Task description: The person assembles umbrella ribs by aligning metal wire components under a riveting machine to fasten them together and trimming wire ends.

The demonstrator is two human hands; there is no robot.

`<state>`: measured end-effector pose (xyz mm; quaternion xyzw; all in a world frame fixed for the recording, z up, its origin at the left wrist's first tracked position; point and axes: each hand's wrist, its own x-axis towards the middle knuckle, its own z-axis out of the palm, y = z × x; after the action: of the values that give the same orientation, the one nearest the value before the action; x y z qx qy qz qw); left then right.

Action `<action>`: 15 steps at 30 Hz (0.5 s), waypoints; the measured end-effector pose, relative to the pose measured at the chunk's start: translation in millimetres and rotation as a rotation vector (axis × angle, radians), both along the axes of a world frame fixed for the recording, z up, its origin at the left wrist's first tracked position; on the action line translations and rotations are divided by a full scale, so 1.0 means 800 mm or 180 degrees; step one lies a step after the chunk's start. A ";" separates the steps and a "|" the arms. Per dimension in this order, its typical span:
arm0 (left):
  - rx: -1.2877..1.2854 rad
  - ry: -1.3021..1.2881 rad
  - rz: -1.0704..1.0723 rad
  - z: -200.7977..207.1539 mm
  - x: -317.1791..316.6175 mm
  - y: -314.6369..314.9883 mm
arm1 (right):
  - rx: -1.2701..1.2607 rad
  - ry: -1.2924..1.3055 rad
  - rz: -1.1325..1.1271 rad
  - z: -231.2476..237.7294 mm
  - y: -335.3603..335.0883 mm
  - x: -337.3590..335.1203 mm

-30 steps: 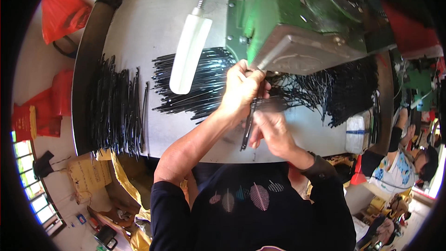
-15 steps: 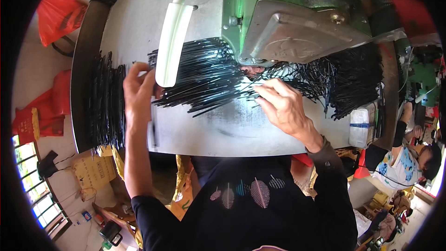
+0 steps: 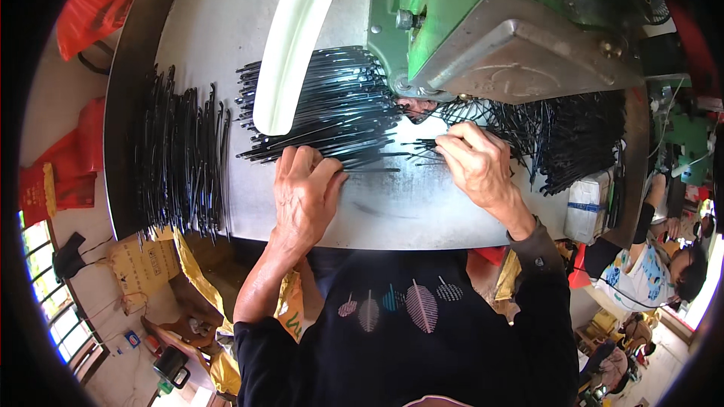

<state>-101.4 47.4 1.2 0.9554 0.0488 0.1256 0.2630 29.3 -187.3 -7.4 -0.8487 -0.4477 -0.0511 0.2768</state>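
Thin black rods lie in a middle pile [image 3: 324, 105] on the metal table, with their lengths running left to right. At its near edge is my left hand [image 3: 305, 196], fingers bent and closed on a black rod whose end sticks out to the right. My right hand [image 3: 479, 169] is pinched on the ends of a few thin black pieces [image 3: 424, 151], just below the green machine [image 3: 426, 38]. A tangled heap of black pieces [image 3: 581, 136] lies beyond that hand to the right. The rods' gripped parts are hidden by my fingers.
Another stack of black rods [image 3: 177, 158] lies at the table's left side, pointing toward me. A white lamp [image 3: 294, 53] hangs over the middle pile. A small pale box [image 3: 588, 207] stands at the right edge. Another person [image 3: 641, 271] is at far right.
My left hand has moved right, from beside the left stack to the near edge of the middle pile. My right hand has shifted slightly right and stays pinched. The view has shifted a little.
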 end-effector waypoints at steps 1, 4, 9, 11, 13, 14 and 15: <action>-0.0072 -0.0057 0.0008 -0.001 0.001 0.001 | 0.0001 -0.0001 0.0006 -0.001 -0.002 0.002; -0.0217 -0.0209 -0.0070 -0.003 0.001 -0.003 | 0.0323 -0.0227 -0.0059 -0.005 -0.003 0.000; 0.0119 -0.0196 -0.0378 -0.013 0.006 -0.036 | 0.0697 -0.0167 -0.0112 -0.006 0.005 -0.002; 0.0169 -0.0247 -0.0364 -0.020 0.004 -0.041 | 0.0814 -0.0131 -0.0149 -0.001 0.007 -0.002; 0.0218 -0.0296 -0.0352 -0.019 0.002 -0.041 | 0.0866 0.0009 -0.0293 0.008 0.008 -0.005; 0.0158 -0.0387 -0.0343 -0.018 0.001 -0.041 | 0.0869 0.0008 -0.0287 0.012 0.008 -0.007; 0.0099 -0.0480 -0.0330 -0.017 0.000 -0.041 | 0.0841 0.0212 -0.0318 0.015 0.008 -0.010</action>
<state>-101.0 14.8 -12.4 0.9484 -0.0226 0.1840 0.2571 21.7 -181.0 4.6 -0.8274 -0.3849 -0.0951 0.3979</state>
